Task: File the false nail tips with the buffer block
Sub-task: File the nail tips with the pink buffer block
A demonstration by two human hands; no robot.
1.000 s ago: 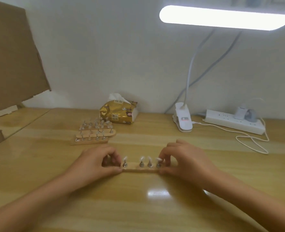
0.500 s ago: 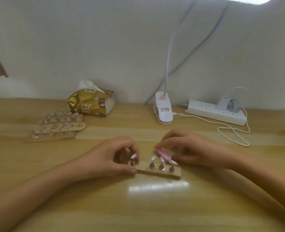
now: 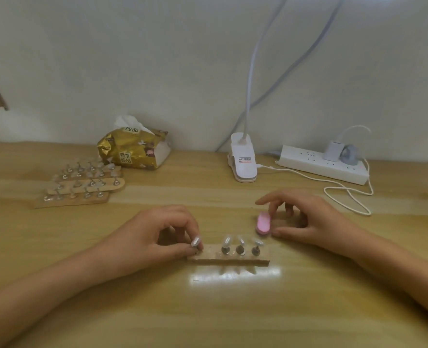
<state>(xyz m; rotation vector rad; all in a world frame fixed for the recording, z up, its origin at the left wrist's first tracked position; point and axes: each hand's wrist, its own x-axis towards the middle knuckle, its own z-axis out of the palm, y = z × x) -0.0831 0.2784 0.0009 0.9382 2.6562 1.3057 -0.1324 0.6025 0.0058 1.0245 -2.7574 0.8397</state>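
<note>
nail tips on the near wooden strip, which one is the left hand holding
The leftmost nail tip, pinched by the left hand; the other three stand untouched.

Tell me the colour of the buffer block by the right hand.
Pink: the buffer block shows best in the head view, at the right hand fingertips.
</note>
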